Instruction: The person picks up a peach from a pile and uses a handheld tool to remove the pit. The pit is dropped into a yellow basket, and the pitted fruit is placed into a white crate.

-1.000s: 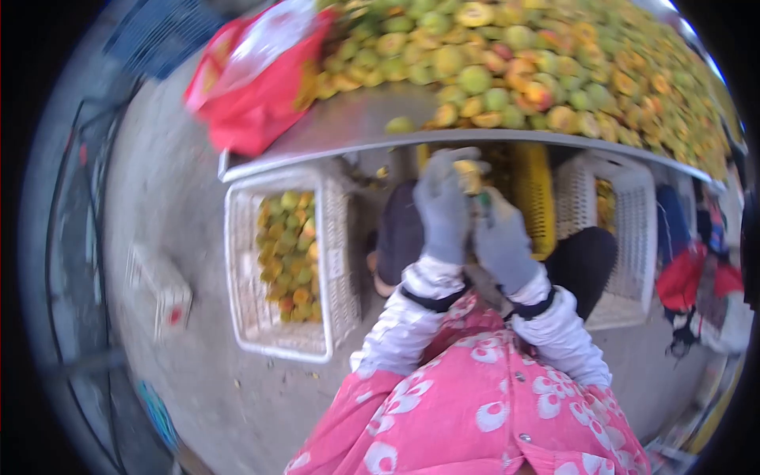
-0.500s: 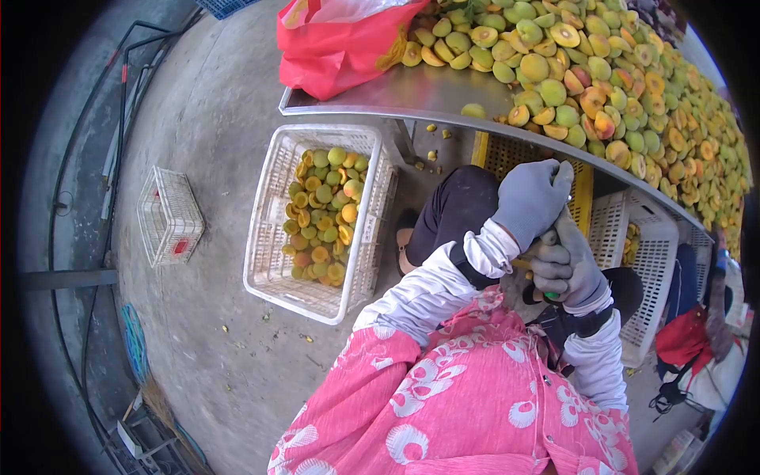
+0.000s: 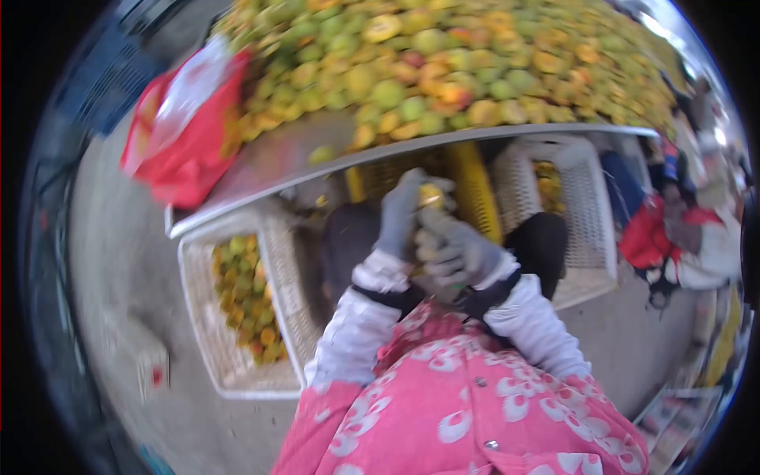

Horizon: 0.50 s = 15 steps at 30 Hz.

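My left hand (image 3: 402,212), in a grey glove, is closed around a yellow peach (image 3: 431,196). Against it, my right hand (image 3: 459,247), gloved too, has its fingers wrapped round a small tool whose green end (image 3: 454,293) shows below the fist; its working end is hidden. Both hands are together over my lap, in front of the table edge. Just beyond them lies a large heap of peaches (image 3: 388,93), many cut in halves, on the metal table (image 3: 277,162). Motion blurs the view somewhat.
Under the table stand a yellow crate (image 3: 475,186) and a white crate (image 3: 602,237) with some fruit. Left of my knees is another white crate (image 3: 297,289) holding peach halves. A red bag (image 3: 186,134) sits on the table's left corner. A person in red sleeves (image 3: 649,237) is at right.
My view has turned to the right, so the table, crates and bag appear shifted. A yellow peach now shows between my hands; they stay close together.
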{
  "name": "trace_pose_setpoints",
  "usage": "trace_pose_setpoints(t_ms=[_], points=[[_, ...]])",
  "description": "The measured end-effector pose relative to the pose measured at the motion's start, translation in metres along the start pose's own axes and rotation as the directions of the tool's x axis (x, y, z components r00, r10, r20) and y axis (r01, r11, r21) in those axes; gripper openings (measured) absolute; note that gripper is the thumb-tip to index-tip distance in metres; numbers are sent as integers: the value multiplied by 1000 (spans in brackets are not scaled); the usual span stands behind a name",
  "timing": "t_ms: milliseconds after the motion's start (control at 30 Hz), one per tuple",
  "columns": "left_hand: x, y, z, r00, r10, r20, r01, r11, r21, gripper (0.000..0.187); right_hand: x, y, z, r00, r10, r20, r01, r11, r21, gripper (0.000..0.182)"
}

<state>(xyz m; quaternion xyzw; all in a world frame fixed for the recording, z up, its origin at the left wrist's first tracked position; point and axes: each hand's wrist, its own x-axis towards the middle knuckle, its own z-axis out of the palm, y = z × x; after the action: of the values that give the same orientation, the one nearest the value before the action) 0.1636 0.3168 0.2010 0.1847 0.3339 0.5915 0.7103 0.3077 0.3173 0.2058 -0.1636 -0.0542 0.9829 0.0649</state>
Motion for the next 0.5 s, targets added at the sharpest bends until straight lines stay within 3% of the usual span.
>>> trace_pose_setpoints(t_ms=[33,67,100,133,167,200,233,267,300,333,367,433,467,500], points=[[8,-15,-11,998,34,-48,-32,999,32,48,-2,-5,-8,997,-34,-75,14,967,-254,48],[10,-21,-13,996,-62,-70,49,983,-174,54,-7,1,-3,978,-197,-66,154,901,-406,45],[16,-33,-31,994,-96,-53,77,956,-283,57,-6,-1,4,945,-250,-211,131,880,-456,42],[23,-39,-39,992,-65,-105,41,975,-217,56,-5,-1,8,893,-291,-344,91,864,-495,38],[25,-38,-26,966,105,-235,-120,991,-54,53,-5,-3,4,887,-310,-342,109,860,-498,38],[26,-37,-14,896,293,-334,-264,956,131,50,-5,-4,-5,799,-463,-385,192,801,-567,32],[28,-34,-16,898,295,-328,-264,955,137,50,-5,-3,-15,688,-597,-413,253,730,-635,26],[31,-30,-21,883,290,-369,-245,956,163,44,-6,-4,-20,687,-600,-409,257,727,-636,26],[33,-28,-24,867,284,-410,-223,956,190,40,-7,-5,-26,546,-726,-418,-30,482,-876,25],[33,-29,-28,869,283,-406,-220,956,196,40,-7,-4,-32,417,-842,-344,-362,193,-912,25],[33,-27,-29,896,276,-347,-230,958,169,33,-3,-1,-26,400,-894,-204,-308,78,-948,26],[31,-31,-28,920,263,-290,-230,963,141,26,6,3,-16,369,-914,-168,-250,76,-965,26],[29,-33,-25,902,336,-272,-287,936,204,22,8,5,-8,333,-934,-131,-195,68,-979,25],[27,-34,-23,879,408,-247,-342,901,267,19,8,7,-6,343,-915,-212,-162,165,-973,24]])
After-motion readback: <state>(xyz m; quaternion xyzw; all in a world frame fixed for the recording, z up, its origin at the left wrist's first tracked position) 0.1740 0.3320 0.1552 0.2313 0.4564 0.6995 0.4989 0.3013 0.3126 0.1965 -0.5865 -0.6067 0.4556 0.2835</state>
